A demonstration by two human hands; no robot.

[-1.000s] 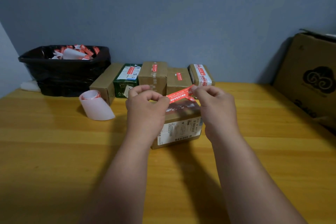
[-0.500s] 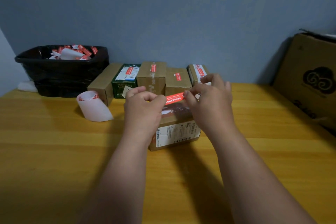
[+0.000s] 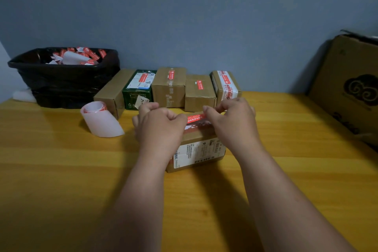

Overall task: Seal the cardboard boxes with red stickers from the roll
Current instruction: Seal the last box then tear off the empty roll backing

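A small cardboard box point(image 3: 199, 151) with a white shipping label on its front stands in the middle of the wooden table point(image 3: 61, 170). A red sticker point(image 3: 195, 117) stretches across the box's top between my hands. My left hand point(image 3: 159, 127) pinches its left end with curled fingers. My right hand point(image 3: 231, 120) pinches the right end. The sticker lies low, right at the box's top surface. The sticker roll point(image 3: 100, 119), with loose white backing, lies to the left.
A row of several boxes point(image 3: 169, 88), most bearing red stickers, stands along the wall behind. A black bin point(image 3: 63, 80) with discarded backing strips sits at the back left. A large cardboard carton point(image 3: 351, 88) stands at the right edge.
Both hands have lowered the red sticker from above the box down to its top. The sticker went from tilted to nearly level.
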